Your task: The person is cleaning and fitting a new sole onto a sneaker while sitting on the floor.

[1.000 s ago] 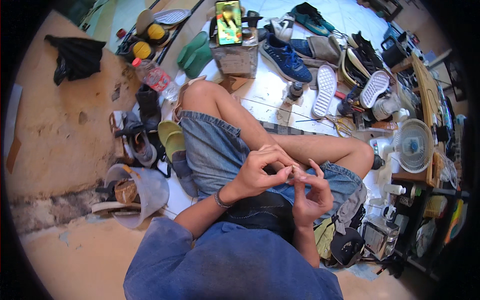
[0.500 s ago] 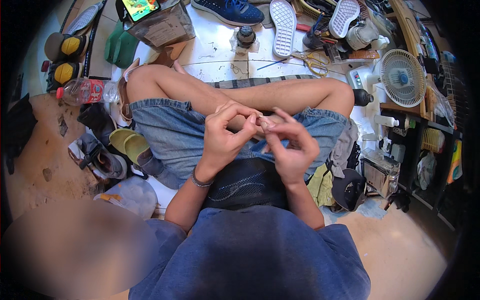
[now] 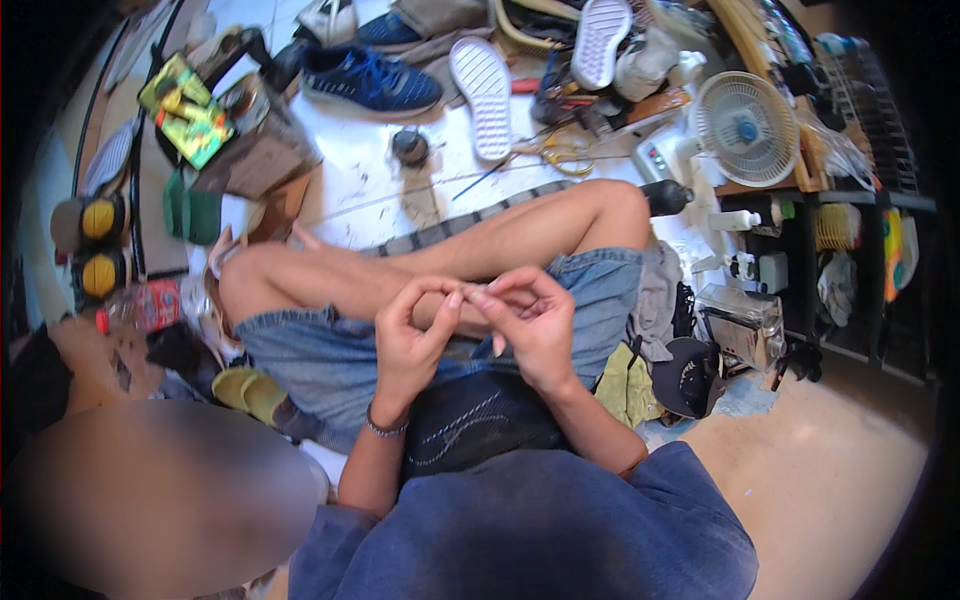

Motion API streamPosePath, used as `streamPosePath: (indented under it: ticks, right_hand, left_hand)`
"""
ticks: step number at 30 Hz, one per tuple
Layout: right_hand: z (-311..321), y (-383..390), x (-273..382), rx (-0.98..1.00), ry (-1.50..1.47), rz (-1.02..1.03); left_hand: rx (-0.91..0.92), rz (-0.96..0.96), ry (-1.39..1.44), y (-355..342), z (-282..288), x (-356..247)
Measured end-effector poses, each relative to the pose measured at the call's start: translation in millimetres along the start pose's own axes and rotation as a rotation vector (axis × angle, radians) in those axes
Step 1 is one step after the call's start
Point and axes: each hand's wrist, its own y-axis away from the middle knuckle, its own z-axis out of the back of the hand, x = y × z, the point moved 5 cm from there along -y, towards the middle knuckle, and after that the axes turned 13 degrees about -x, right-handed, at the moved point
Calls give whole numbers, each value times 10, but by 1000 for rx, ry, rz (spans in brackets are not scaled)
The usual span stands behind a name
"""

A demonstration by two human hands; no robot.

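Note:
My left hand (image 3: pixel 415 335) and my right hand (image 3: pixel 530 330) meet at their fingertips above my crossed legs, the index fingers and thumbs pinched together. What they hold there, if anything, is too small to make out. Below my hands lies a black mesh item (image 3: pixel 470 425) in my lap, over denim shorts (image 3: pixel 295 365). Beyond my legs, a striped cloth (image 3: pixel 410 240) lies on the white tiled floor, with a small dark jar (image 3: pixel 410 148), yellow-handled scissors (image 3: pixel 570 157) and a white shoe sole (image 3: pixel 480 100) farther out.
A blue sneaker (image 3: pixel 370 88), phone (image 3: pixel 185 110) and green clogs (image 3: pixel 190 205) stand ahead and left, a plastic bottle (image 3: pixel 145 305) by my left knee. At right are a fan (image 3: pixel 745 128), black shelving (image 3: pixel 850 290), a clear box (image 3: pixel 740 325) and a black cap (image 3: pixel 685 375).
My view has swung, shifting the surroundings in the picture. My fingertips stay together, sitting lower than half a second ago; my right hand's fingers have curled and shifted.

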Motion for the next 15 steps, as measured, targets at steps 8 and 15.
streamPosePath:
  ticks: [8,15]
  right_hand:
    - [51,-80,212,36,516,484]
    - [1034,-1959,811,-488,321,699]
  left_hand:
    - [8,-93,-19,-167,-106,95]
    - [-275,-150,-13,-553,814,74]
